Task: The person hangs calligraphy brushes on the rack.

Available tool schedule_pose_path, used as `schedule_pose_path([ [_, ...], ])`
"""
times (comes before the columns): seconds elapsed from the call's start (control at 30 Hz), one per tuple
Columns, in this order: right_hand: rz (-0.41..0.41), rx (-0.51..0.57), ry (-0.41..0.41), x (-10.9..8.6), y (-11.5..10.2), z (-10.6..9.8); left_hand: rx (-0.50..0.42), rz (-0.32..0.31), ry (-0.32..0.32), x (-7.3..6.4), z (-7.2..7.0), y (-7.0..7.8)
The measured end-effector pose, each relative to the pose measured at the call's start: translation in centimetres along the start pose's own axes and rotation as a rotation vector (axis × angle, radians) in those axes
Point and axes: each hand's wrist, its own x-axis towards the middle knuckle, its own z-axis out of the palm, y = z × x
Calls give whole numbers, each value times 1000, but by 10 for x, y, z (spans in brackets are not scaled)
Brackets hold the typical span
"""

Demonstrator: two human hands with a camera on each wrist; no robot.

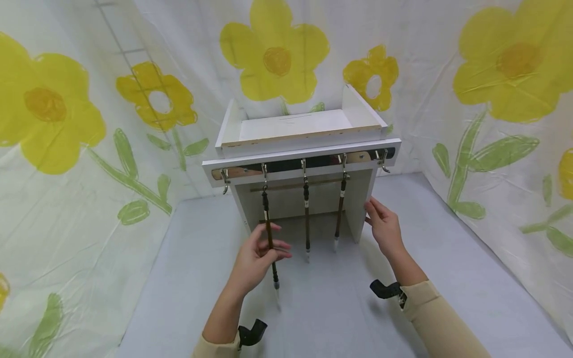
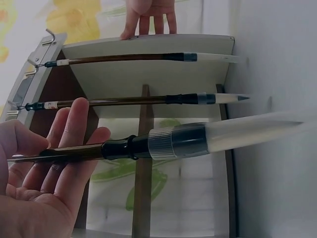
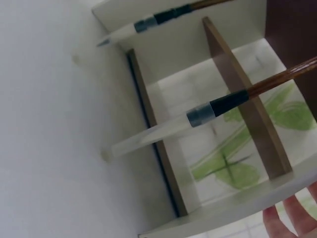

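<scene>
A calligraphy brush (image 1: 266, 204) hangs from the second hook of a rack, its white tip down and slanted toward the viewer. My left hand (image 1: 252, 263) pinches its brown handle between thumb and fingers. The wrist view shows that brush (image 2: 190, 140) large, crossing the left hand's fingers (image 2: 74, 129). Two more brushes hang beside it, a middle brush (image 1: 307, 214) and a right brush (image 1: 341, 209). At the white stand's right side panel (image 1: 362, 204), my right hand (image 1: 386, 228) rests its fingertips on the outer face, with the fingers fairly straight.
The white stand (image 1: 300, 133) has an open top tray and a metal hook strip (image 1: 286, 167) along its front. Its outermost left hook (image 1: 225, 181) and right hook (image 1: 382, 159) hold nothing. A flowered curtain (image 1: 179, 74) surrounds the pale table (image 1: 322, 308).
</scene>
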Motion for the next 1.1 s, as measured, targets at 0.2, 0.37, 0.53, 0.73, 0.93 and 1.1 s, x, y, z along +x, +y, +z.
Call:
schedule_pose_path([
  [0.2, -5, -19, 1, 0, 0, 0, 13, -15, 6, 2, -1, 2],
  [0.37, -4, -19, -6, 0, -1, 0, 30, -35, 12, 4, -2, 2],
  [0.53, -1, -7, -5, -1, -1, 1, 12, -25, 5, 10, -3, -9],
  [0.73, 5, -3, -15, -3, -1, 1, 17, 12, 13, 18, -4, -25],
  [0.93, 3, 14, -45, -6, 0, -3, 63, 31, 51, 32, -7, -39],
  [1.1, -11, 5, -95, -11, 1, -9, 67, 48, 50, 37, -10, -47],
])
